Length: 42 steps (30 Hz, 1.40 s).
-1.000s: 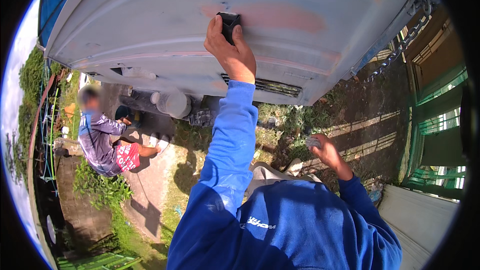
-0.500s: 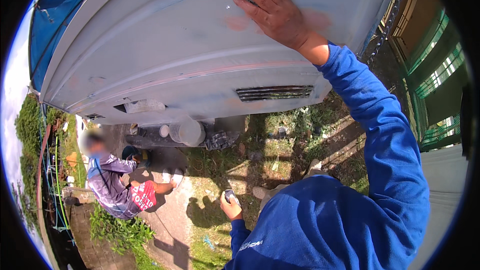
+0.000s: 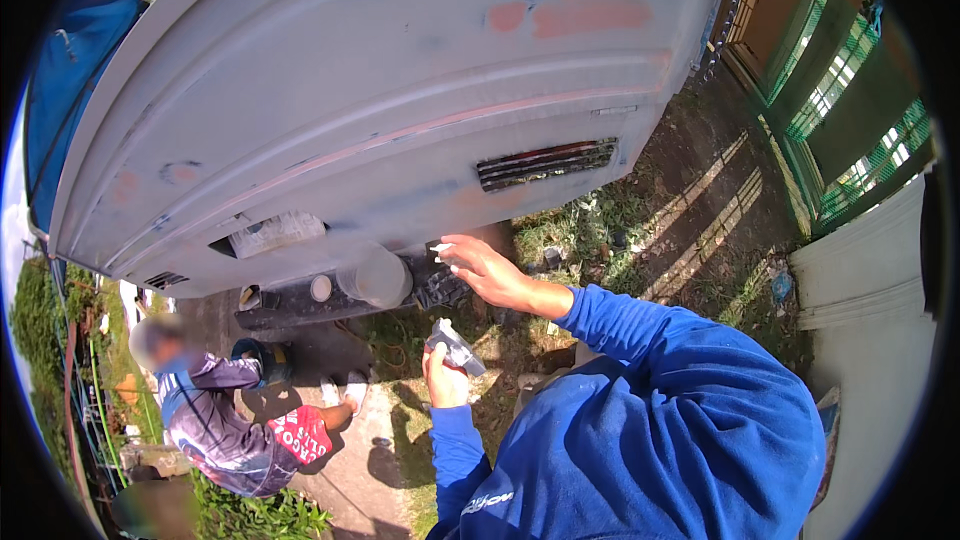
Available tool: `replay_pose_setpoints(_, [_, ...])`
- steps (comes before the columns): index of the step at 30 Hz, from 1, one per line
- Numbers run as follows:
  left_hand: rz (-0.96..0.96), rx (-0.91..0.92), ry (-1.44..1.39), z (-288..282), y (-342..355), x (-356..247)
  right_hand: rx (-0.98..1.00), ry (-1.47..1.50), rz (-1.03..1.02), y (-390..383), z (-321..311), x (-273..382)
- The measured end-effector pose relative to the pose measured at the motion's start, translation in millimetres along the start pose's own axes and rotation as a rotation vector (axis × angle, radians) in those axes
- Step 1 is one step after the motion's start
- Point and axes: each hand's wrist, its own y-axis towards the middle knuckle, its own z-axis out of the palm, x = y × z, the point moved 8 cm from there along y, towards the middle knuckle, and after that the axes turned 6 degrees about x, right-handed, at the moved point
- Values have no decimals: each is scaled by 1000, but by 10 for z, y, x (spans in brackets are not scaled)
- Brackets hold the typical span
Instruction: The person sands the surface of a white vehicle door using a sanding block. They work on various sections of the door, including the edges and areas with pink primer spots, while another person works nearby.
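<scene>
Outdoors, grey panel (image 3: 380, 80) with pink patches spans the top of the frame. Left hand (image 3: 446, 380), just below centre, has fingers closed round a grey block (image 3: 461, 349), clear of the panel. Right hand (image 3: 497, 277) at centre, just above the block, fingers partly bent, pale bit (image 3: 440, 251) at the fingertips; can't tell if gripped. Translucent tub (image 3: 383, 277) left of it. Another person (image 3: 225, 430) lower left.
</scene>
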Motion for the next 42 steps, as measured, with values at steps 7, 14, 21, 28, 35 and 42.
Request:
replay_pose_setpoints(7, [-163,99,-239,135,578,308,251,481,460,-504,672,-317])
replay_pose_setpoints(14, [-253,82,-183,108,443,435,-539,-347,274,719,-2076,68])
replay_pose_setpoints(21, [-276,-8,-36,-399,678,286,-480,-527,666,1406,-2420,129])
replay_pose_setpoints(28, [-219,126,30,-191,1160,-31,-334,-552,674,1573,-1911,-40])
replay_pose_setpoints(35, [-80,164,276,339,1861,-306,-7,-304,347,995,-702,-75])
replay_pose_setpoints(42, [63,-14,595,-29,2272,-130,144,80,609,721,274,-412])
